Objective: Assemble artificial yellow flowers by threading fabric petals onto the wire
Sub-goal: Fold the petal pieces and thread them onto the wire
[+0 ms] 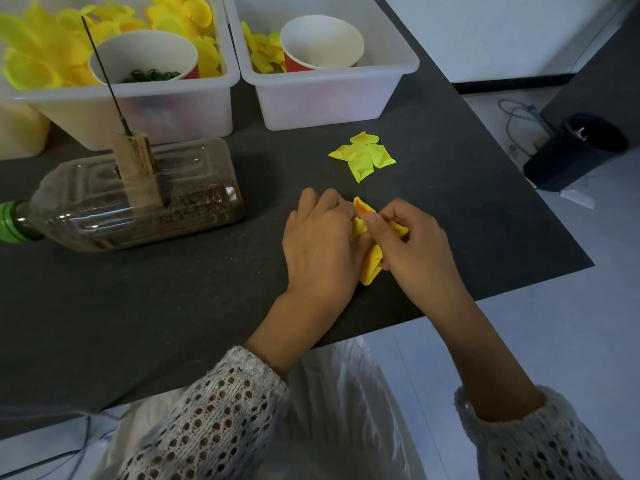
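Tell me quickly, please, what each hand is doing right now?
Left hand: fingers curled, holding the yellow fabric petals.
Right hand: pinching the same petals between thumb and fingers.

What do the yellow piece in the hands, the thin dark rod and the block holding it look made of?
Yellow crumpled piece: thin matte fabric or crepe-like paper, judging by its soft creases; both hands pinch it. Thin dark rod: probably metal wire, straight and rigid. Small upright block: seemingly unfinished wood, with visible grain.
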Tool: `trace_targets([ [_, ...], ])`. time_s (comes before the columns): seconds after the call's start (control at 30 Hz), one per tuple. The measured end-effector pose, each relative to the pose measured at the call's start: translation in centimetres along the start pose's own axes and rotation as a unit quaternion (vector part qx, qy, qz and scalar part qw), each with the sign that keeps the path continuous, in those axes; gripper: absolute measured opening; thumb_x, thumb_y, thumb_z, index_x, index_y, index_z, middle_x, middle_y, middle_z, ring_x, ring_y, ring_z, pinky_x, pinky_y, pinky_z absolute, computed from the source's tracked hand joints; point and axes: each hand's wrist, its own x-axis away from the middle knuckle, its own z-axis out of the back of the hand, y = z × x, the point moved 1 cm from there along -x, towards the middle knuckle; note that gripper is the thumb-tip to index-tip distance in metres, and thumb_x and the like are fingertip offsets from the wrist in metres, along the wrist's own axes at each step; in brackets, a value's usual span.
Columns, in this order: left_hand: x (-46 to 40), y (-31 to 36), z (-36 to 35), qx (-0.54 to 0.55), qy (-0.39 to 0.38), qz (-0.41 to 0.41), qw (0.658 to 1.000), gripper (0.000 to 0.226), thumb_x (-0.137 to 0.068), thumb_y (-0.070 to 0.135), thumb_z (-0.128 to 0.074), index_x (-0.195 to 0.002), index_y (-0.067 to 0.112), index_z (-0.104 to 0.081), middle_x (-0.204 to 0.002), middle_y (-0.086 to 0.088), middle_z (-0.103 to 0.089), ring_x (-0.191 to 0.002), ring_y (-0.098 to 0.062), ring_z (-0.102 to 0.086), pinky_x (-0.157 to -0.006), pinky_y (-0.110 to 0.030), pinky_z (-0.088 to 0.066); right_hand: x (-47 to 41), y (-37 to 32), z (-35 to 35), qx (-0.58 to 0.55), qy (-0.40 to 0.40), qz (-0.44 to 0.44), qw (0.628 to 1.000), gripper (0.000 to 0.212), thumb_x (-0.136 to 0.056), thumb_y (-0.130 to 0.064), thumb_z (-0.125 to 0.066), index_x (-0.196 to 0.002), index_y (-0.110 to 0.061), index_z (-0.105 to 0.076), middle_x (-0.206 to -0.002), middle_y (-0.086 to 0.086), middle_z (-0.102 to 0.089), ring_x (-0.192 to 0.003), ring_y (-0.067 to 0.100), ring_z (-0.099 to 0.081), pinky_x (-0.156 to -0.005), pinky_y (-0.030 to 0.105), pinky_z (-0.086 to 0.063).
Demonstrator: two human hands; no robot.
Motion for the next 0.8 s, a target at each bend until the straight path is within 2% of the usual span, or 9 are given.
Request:
trace_targets([
  [0.07, -0.2, 0.0, 0.1, 0.02, -0.013, -0.002, 1.0, 0.027, -0.083, 0.045, -0.067, -0.074, 0.022, -0.055, -0.08, 0.008, -0.043, -0.084, -0.014, -0.038, -0.061, -0.029, -0.027, -0.3, 0.2, 0.4, -0.033, -0.014, -0.019, 0.999, 0.023, -0.095, -0.033, -0.05, -0.077, -0.021, -0.055, -0.069, -0.001, -0.057, -0.063, 0.012, -0.059, -0.056, 0.026, -0.048],
  [0.17, -0.7, 0.0, 0.3, 0.084, -0.059, -0.013, 0.995, 0.043, -0.072, 0.062, -0.065, -0.067, 0.024, -0.045, -0.078, 0.007, -0.045, -0.081, -0.011, -0.036, -0.056, -0.027, -0.032, -0.7, 0.5, 1.2, -0.092, -0.028, -0.051, 0.994, 0.023, -0.095, -0.014, -0.049, -0.074, -0.018, -0.057, -0.057, -0.006, -0.054, -0.047, 0.005, -0.055, -0.046, 0.016, -0.044],
  [0.27, -1.2, -0.9, 0.6, 0.194, -0.075, 0.038, 0.977, 0.044, -0.072, 0.055, -0.075, -0.068, 0.019, -0.051, -0.075, 0.007, -0.049, -0.077, -0.01, -0.042, -0.058, -0.027, -0.034, -0.9, 0.9, 1.9, -0.105, -0.028, -0.061, 0.992, 0.024, -0.096, -0.014, -0.049, -0.074, -0.018, -0.058, -0.05, -0.008, -0.055, -0.042, 0.004, -0.054, -0.043, 0.013, -0.043],
  [0.4, -2.1, -2.6, 1.7, 0.313, -0.063, 0.141, 0.937, 0.044, -0.084, 0.043, -0.073, -0.058, 0.016, -0.05, -0.052, 0.008, -0.043, -0.05, -0.004, -0.039, -0.049, -0.022, -0.033, -0.7, 1.9, 2.5, -0.117, 0.013, -0.079, 0.99, 0.025, -0.096, -0.014, -0.05, -0.073, -0.014, -0.059, -0.047, -0.006, -0.052, -0.04, 0.003, -0.05, -0.042, 0.012, -0.042],
  [0.47, -2.7, -3.2, 2.3, 0.362, -0.06, 0.176, 0.913, 0.038, -0.089, 0.031, -0.07, -0.062, 0.011, -0.052, -0.056, -0.002, -0.046, -0.055, -0.012, -0.043, -0.055, -0.029, -0.037, -0.5, 2.5, 3.1, -0.125, 0.043, -0.089, 0.987, 0.025, -0.095, -0.011, -0.05, -0.072, -0.011, -0.057, -0.051, -0.003, -0.052, -0.04, 0.003, -0.05, -0.042, 0.012, -0.042],
  [0.57, -3.6, -3.7, 3.5, 0.423, -0.03, 0.212, 0.88, 0.028, -0.093, 0.017, -0.063, -0.078, -0.006, -0.057, -0.069, -0.015, -0.05, -0.066, -0.021, -0.046, -0.063, -0.037, -0.039, -0.4, 3.3, 4.0, -0.123, 0.089, -0.104, 0.983, 0.027, -0.095, -0.009, -0.048, -0.07, -0.012, -0.055, -0.053, 0.0, -0.049, -0.04, 0.001, -0.049, -0.041, 0.009, -0.039],
  [0.63, -4.3, -3.6, 4.8, 0.461, -0.004, 0.218, 0.86, 0.021, -0.095, 0.015, -0.06, -0.085, -0.003, -0.059, -0.073, -0.017, -0.055, -0.067, -0.022, -0.054, -0.062, -0.037, -0.046, -0.4, 3.7, 4.4, -0.117, 0.103, -0.104, 0.982, 0.027, -0.096, -0.009, -0.048, -0.07, -0.013, -0.055, -0.051, -0.002, -0.049, -0.04, 0.001, -0.049, -0.041, 0.008, -0.039],
  [0.7, -5.7, -3.1, 6.1, 0.465, 0.009, 0.211, 0.86, 0.022, -0.097, 0.02, -0.057, -0.09, 0.0, -0.063, -0.075, -0.015, -0.063, -0.064, -0.018, -0.061, -0.057, -0.033, -0.053, -0.3, 3.7, 4.2, -0.113, 0.096, -0.091, 0.985, 0.026, -0.096, -0.011, -0.049, -0.072, -0.013, -0.056, -0.05, -0.003, -0.049, -0.042, 0.002, -0.049, -0.043, 0.009, -0.04],
  [0.8, -9.0, -1.9, 7.2, 0.45, 0.024, 0.214, 0.867, 0.022, -0.098, 0.028, -0.057, -0.084, 0.013, -0.064, -0.06, 0.003, -0.062, -0.048, -0.008, -0.057, -0.043, -0.02, -0.046, -0.1, 3.5, 3.3, -0.107, 0.071, -0.062, 0.99, 0.022, -0.097, -0.016, -0.05, -0.076, -0.016, -0.058, -0.054, -0.002, -0.053, -0.047, 0.003, -0.051, -0.047, 0.013, -0.042],
])
